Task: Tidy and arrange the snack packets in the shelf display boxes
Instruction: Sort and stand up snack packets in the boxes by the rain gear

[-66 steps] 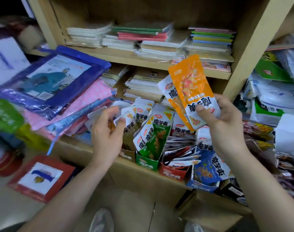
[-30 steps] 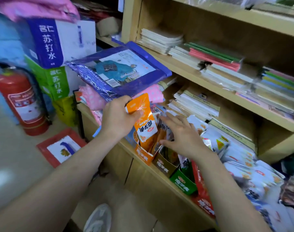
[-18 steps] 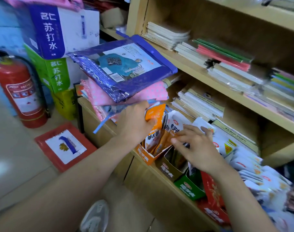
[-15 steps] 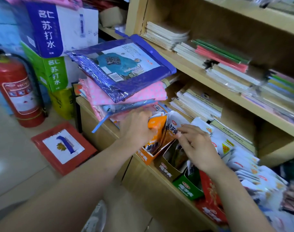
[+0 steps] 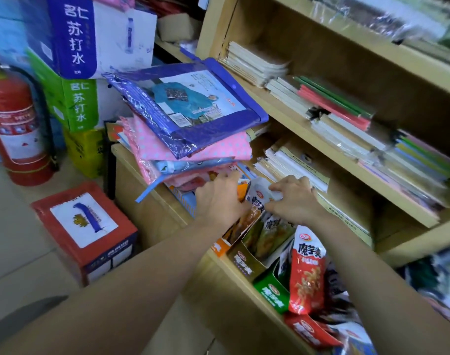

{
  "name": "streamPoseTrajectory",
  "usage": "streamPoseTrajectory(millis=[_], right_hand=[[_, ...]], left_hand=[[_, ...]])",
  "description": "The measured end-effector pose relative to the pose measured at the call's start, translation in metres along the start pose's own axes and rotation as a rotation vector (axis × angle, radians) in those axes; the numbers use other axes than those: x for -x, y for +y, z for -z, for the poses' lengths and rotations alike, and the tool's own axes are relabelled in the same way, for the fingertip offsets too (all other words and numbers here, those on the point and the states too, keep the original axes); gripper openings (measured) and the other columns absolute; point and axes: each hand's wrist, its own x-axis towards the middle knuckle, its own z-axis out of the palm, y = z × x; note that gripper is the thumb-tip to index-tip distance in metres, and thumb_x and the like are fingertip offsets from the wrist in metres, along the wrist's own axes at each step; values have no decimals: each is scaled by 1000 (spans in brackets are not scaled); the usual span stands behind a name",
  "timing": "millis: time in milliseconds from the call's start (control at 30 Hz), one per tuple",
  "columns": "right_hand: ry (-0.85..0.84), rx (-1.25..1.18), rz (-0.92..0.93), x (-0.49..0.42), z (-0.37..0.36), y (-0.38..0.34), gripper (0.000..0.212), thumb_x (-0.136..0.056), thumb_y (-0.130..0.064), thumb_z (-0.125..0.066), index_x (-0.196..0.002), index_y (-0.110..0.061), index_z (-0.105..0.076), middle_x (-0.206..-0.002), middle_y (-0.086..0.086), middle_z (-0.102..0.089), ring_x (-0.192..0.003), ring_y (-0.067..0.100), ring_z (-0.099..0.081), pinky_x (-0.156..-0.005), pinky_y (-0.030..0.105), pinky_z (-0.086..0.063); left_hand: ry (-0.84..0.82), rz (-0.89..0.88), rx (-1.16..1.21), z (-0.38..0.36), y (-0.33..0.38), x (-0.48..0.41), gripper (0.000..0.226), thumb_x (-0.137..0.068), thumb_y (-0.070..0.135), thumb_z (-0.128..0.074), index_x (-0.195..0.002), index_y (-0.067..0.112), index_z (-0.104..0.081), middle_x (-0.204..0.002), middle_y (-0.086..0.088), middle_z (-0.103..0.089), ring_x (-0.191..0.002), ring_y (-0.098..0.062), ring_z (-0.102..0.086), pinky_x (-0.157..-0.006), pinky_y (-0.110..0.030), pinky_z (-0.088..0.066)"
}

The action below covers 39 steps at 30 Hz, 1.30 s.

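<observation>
White crinkled foil at the top of a snack packet is pinched by the fingertips of the right hand, fingers curled over the edge. This packet stands on end, its long axis running six to twelve o'clock, its top edge up and its printed face toward the camera. At its nine o'clock, touching it, an orange foil packet stands the same way. The left hand lies against that one with its back to the camera. Its fingertips are hidden, so I cannot tell whether they grip.

Both packets sit at the ten o'clock end of a row of display boxes on the wooden shelf ledge. The row slants toward four o'clock: an orange cardboard display box, a brown cardboard box with greenish packets, a green cardboard box, then a red cardboard box. A red foil packet stands upright behind the green box with its top at twelve.

At eleven o'clock of the hands a blue plastic pouch tops a pile of wrapped pink cloth. At two o'clock lie stacked notebooks. Far off at nine stands a red fire extinguisher.
</observation>
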Motion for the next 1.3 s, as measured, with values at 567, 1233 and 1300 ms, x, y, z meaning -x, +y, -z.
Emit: streamPoseTrajectory(millis=[567,1233,1300], right_hand=[[248,-8,-115,-32,-17,-8,5,-87,-29,-74,-90,-33,-75,-85,-10,-70,-87,17,-63,-98,38,-25],[150,83,-12,-55,-12,-4,38,-75,-41,-85,-77,-13,-59,-79,5,-64,-74,25,-64,-58,27,-44],[194,-22,53,-54,-16,5,28,-86,-37,-76,-78,-11,-69,-67,3,-62,-63,22,-60,-50,24,-37]], left_hand=[[51,86,267,11,-15,7,41,-79,21,-83,-108,30,-55,-113,2,-70,-103,-23,-67,-74,-40,-60],[62,84,293,10,-19,6,41,-77,21,-82,-103,29,-52,-111,4,-70,-99,-21,-67,-59,-27,-46],[69,81,291,9,-20,6,41,-77,21,-82,-104,29,-53,-110,3,-70,-100,-22,-66,-63,-31,-50]])
